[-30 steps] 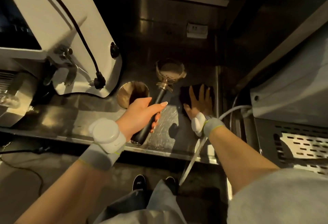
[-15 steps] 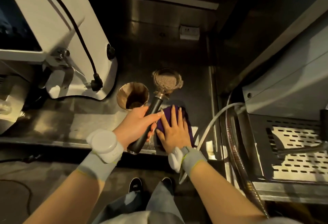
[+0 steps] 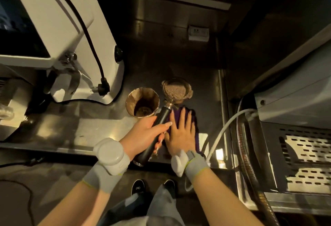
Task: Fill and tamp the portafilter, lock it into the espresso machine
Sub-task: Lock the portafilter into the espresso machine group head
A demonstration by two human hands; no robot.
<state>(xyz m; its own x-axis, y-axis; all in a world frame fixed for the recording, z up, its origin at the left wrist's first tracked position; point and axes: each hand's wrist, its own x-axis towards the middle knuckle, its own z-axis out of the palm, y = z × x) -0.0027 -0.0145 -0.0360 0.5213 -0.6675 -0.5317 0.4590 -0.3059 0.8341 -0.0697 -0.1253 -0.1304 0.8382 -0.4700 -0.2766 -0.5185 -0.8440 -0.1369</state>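
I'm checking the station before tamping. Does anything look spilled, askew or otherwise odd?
Nothing is clearly spilled. The grounds in the portafilter look loose and uneven, not yet tamped. The left hand grips its handle; the right hand lies flat on a purple cloth. The metal cup beside it has brown residue inside.

The right hand point(image 3: 180, 134) has dragged the purple cloth point(image 3: 179, 116) toward the counter's edge.

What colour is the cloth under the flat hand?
Dark purple. The cloth shows around the right hand in the head view.
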